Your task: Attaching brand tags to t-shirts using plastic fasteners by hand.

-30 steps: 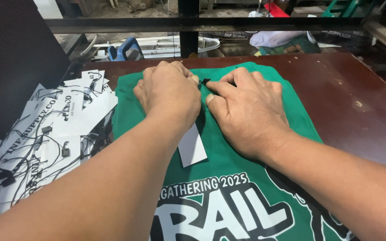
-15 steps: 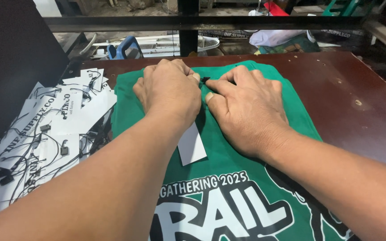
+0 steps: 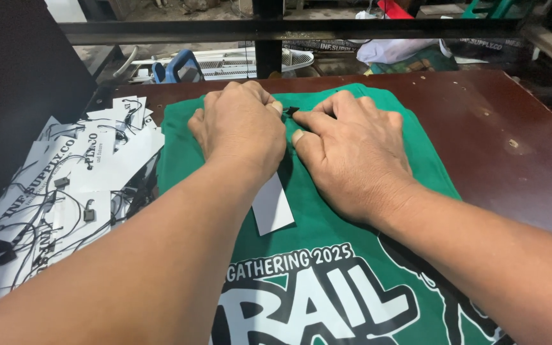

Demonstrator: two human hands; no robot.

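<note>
On the dark red-brown table (image 3: 499,134) in front of me lies a folded green T-shirt (image 3: 327,230) with white and black print across its near part, and both of my hands rest on its far, collar end. My left hand (image 3: 241,124) lies knuckles-up on the cloth with the fingers curled under, and my right hand (image 3: 352,150) lies just beside it, thumb and forefinger brought together at a small black piece (image 3: 291,110) between the two hands, which looks like the fastener or cord of a tag. The fingertips hide most of it, so I cannot tell whether either hand is truly pinched on it or only pressing the fabric there. A white card tag (image 3: 273,204) lies on the shirt, showing from under my left wrist toward me. To the left of the shirt, touching its edge, spreads a loose heap of white paper tags with black strings (image 3: 65,185). Past the far table edge I see a black metal frame (image 3: 269,32) and a blue handle (image 3: 180,64).
</note>
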